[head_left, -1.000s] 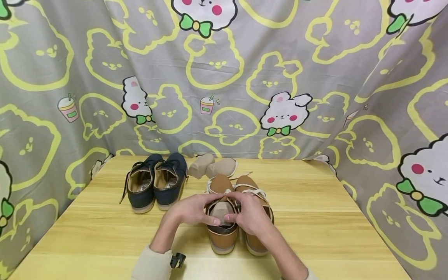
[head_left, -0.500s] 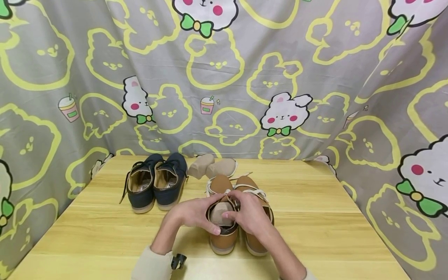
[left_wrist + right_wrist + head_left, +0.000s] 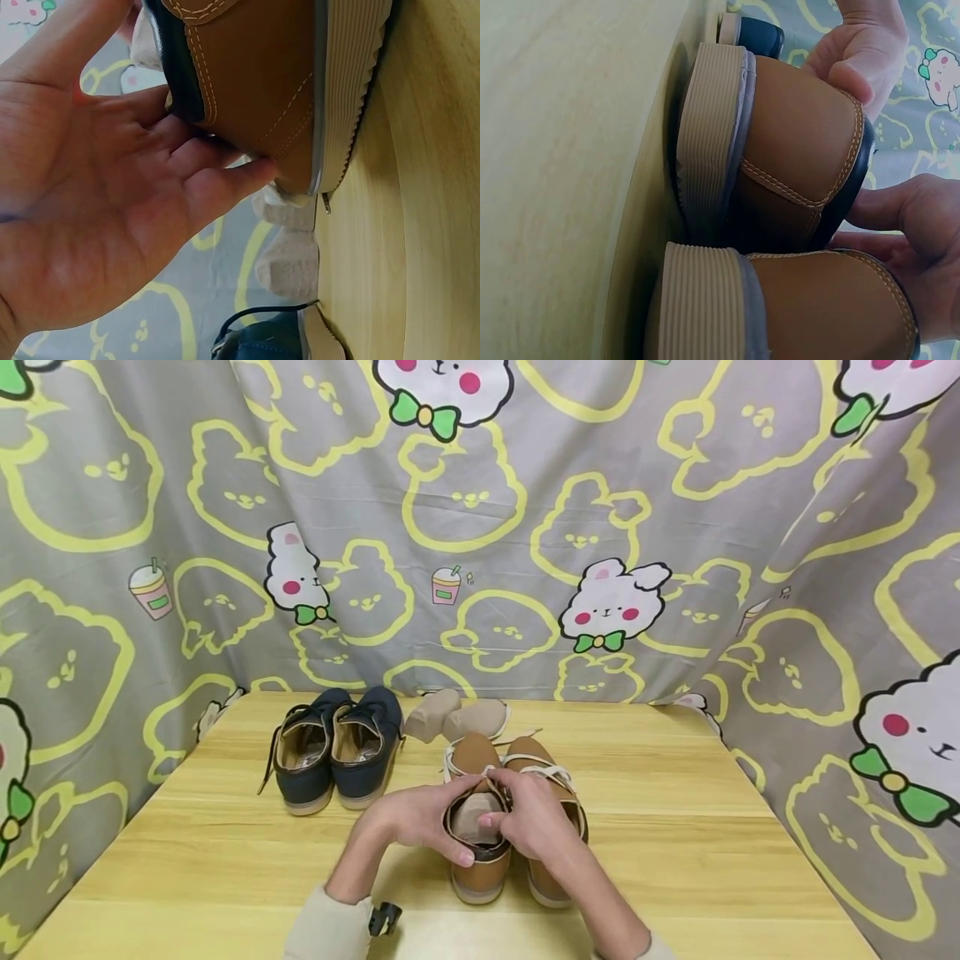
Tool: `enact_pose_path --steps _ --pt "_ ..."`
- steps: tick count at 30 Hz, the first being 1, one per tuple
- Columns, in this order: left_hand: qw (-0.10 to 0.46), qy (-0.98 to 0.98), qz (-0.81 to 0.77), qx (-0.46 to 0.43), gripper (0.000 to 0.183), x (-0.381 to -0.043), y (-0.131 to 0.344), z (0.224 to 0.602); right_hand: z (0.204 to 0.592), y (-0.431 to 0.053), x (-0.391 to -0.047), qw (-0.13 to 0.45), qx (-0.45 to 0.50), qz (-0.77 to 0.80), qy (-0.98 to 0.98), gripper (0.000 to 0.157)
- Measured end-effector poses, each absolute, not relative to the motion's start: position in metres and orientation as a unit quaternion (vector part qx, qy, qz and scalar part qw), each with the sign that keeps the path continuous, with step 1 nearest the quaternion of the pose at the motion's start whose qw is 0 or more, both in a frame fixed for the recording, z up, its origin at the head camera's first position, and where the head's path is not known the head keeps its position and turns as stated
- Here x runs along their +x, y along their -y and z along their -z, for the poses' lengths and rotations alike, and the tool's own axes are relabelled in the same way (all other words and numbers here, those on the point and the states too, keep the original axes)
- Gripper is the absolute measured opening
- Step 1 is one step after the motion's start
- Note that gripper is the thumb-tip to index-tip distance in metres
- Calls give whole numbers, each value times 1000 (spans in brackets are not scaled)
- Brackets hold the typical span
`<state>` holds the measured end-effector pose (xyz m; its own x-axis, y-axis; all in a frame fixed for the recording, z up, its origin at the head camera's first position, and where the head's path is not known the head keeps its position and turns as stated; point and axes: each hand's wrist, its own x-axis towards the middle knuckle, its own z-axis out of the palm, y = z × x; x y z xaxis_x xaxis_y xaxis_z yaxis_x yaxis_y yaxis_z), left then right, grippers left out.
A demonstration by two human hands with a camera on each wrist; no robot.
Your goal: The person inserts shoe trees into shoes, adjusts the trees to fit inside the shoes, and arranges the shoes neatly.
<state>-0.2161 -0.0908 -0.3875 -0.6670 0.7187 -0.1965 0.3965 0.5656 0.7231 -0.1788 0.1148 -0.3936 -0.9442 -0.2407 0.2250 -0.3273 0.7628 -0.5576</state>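
Note:
Two brown lace-up shoes stand side by side, heels towards me: the left brown shoe and the right brown shoe. A beige shoe insert sits inside the left one's opening. My left hand holds that shoe's left side, its thumb on the outside of the heel. In the left wrist view, its fingers reach along the brown upper. My right hand grips the same shoe's right collar, fingers near the laces, thumb over the opening against the insert. Part of its fingers is hidden between the shoes.
A pair of navy shoes stands at the back left of the wooden table. Two more beige inserts lie behind the brown shoes. A patterned curtain surrounds the table's back and sides.
My left thumb has moved from the insert down to the shoe's heel. The insert sits deeper and further forward in the opening. My right hand has hardly moved.

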Motion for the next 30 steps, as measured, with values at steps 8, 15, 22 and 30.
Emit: enact_pose_path --steps 8,15,22,30 --pt "241 -856 -325 324 113 -215 91 387 395 -113 -181 82 148 -300 939 58" --pt "240 -855 -327 324 113 -216 91 387 398 -111 -181 108 142 -279 944 55" --pt "250 -843 -347 327 114 -216 91 386 400 -112 -182 120 131 -274 945 56" --pt "256 -840 -346 331 114 -216 90 385 404 -113 -182 140 130 -269 944 52"
